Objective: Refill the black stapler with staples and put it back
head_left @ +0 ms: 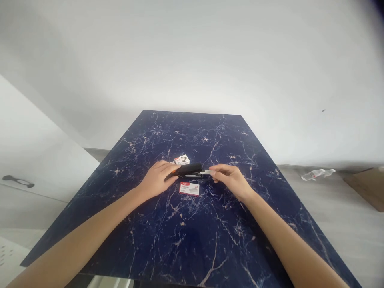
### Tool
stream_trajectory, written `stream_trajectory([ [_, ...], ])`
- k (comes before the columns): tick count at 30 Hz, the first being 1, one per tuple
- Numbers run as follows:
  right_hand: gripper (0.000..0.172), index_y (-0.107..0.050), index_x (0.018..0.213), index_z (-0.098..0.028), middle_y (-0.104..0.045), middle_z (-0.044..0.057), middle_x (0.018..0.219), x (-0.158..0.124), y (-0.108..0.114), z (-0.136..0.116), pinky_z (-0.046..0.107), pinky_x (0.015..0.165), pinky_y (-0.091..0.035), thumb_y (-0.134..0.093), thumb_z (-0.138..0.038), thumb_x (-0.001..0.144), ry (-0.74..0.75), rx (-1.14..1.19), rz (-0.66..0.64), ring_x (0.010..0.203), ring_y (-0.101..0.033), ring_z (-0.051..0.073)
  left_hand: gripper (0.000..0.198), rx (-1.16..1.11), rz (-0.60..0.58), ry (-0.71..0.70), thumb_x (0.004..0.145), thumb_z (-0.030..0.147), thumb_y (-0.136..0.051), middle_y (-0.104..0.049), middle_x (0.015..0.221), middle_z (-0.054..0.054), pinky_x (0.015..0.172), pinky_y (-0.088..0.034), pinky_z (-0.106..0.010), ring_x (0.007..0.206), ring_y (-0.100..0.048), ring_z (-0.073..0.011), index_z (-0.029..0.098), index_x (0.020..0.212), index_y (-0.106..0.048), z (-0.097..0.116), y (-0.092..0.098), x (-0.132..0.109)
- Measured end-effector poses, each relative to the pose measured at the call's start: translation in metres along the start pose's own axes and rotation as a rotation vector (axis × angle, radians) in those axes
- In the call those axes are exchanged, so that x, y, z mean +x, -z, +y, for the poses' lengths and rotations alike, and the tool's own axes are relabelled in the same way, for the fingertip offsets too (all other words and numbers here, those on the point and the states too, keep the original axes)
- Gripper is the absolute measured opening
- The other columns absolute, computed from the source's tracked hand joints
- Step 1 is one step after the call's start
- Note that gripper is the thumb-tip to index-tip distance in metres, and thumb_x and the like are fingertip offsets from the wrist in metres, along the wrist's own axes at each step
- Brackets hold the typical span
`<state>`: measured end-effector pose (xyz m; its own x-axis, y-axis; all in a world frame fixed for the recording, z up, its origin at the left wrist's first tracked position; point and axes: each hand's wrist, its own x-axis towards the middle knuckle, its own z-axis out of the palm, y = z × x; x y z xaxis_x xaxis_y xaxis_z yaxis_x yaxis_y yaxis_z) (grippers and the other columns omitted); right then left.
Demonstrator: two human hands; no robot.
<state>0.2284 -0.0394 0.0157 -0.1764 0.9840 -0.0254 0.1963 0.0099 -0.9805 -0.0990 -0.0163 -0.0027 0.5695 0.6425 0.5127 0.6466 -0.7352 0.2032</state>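
A black stapler (192,169) lies across the middle of the table, its top part raised from its base. My left hand (160,176) is closed round its left end. At the stapler's right end, my right hand (229,179) pinches a silvery strip of staples (206,172) between thumb and fingers. The strip's left end meets the stapler's open channel; how far in it reaches I cannot tell. Just in front of the stapler lies a flat red and white staple box (189,189). Behind it, near my left fingers, sits a smaller white box (182,159) with a stapler picture.
The dark blue marble-patterned table (192,136) narrows towards a pale wall (192,60). To the left stands a white cabinet with a dark handle (18,181). On the floor at right lie a clear plastic bottle (317,174) and a brown cardboard piece (366,186).
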Motion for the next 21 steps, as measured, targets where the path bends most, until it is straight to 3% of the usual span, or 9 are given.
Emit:
stream_trajectory([
  [7, 0.031, -0.082, 0.105, -0.026, -0.08, 0.004, 0.089, 0.008, 0.002, 0.012, 0.039, 0.082, -0.056, -0.082, -0.047, 0.083, -0.041, -0.036, 0.1, 0.081, -0.072, 0.021, 0.035, 0.041, 0.022, 0.054, 0.102, 0.028, -0.065, -0.076, 0.123, -0.01, 0.096, -0.055, -0.048, 0.111, -0.067, -0.0283, 0.023, 0.137, -0.065, -0.002, -0.002, 0.003],
  [14, 0.032, -0.078, 0.103, -0.025, -0.079, 0.003, 0.097, 0.011, 0.004, 0.015, 0.038, 0.084, -0.058, -0.086, -0.042, 0.078, -0.024, -0.03, 0.06, 0.086, -0.074, 0.021, 0.037, -0.02, -0.002, 0.082, 0.102, 0.028, -0.064, -0.074, 0.125, -0.01, 0.096, -0.057, -0.048, 0.113, -0.065, -0.0282, 0.023, 0.139, -0.062, -0.002, 0.0, 0.004],
  [21, 0.023, -0.078, 0.107, -0.027, -0.078, 0.002, 0.095, 0.011, 0.003, 0.017, 0.038, 0.085, -0.056, -0.075, -0.039, 0.087, 0.007, -0.124, 0.029, 0.085, -0.073, 0.021, 0.038, -0.051, -0.008, 0.093, 0.103, 0.027, -0.063, -0.073, 0.125, -0.01, 0.097, -0.058, -0.048, 0.113, -0.065, -0.0279, 0.024, 0.14, -0.061, -0.002, 0.0, 0.003],
])
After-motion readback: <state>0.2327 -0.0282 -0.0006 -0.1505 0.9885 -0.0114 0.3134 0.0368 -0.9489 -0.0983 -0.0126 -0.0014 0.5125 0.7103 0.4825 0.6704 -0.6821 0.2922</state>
